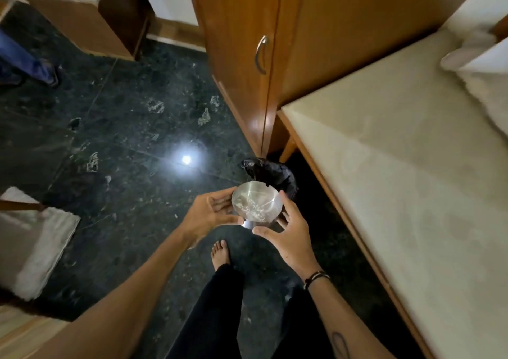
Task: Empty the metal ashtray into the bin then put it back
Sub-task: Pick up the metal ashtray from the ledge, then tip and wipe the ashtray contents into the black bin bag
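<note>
A round metal ashtray (257, 203) with pale ash and scraps in its bowl is held between both hands, above the dark floor. My left hand (210, 214) cups its left rim and underside. On the other side, my right hand (287, 233) grips its right edge with thumb and fingers. Just beyond the ashtray stands the bin (275, 174), lined with a black plastic bag, on the floor at the corner of the wardrobe; the ashtray hides part of its near rim.
A wooden wardrobe (247, 56) with a metal handle stands ahead. At right runs a bed with a cream mattress (412, 166). White cloth (41, 248) lies on the floor at left. My bare foot (220, 253) stands below the ashtray. Another person's blue-clad leg (24, 61) is far left.
</note>
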